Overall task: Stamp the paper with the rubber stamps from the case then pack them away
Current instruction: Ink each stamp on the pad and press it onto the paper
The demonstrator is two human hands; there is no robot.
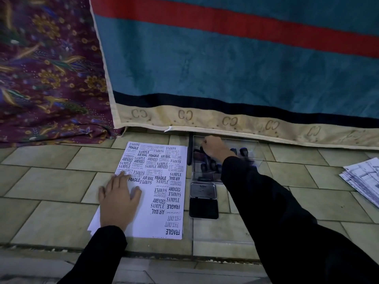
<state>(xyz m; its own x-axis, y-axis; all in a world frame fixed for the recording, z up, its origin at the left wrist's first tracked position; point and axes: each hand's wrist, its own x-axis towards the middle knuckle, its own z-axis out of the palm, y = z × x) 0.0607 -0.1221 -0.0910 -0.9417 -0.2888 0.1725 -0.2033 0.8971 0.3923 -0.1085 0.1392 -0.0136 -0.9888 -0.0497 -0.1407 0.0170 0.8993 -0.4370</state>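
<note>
A white sheet of paper [155,193] lies on the tiled floor, covered with many black stamped words. My left hand [119,199] rests flat on its lower left part, fingers straight. To the right stands a clear plastic case [256,152] with several dark-handled rubber stamps [209,167] inside. My right hand [215,148] reaches into the case's far left corner and grips a dark stamp [202,150]. An open black ink pad [204,208] with its lid [203,189] lies just in front of the case.
A teal blanket with a red stripe [235,58] hangs right behind the case, and a purple patterned cloth [47,68] is at the left. A stack of printed sheets [363,177] lies at the right edge. The case's clear lid [221,230] lies flat near me.
</note>
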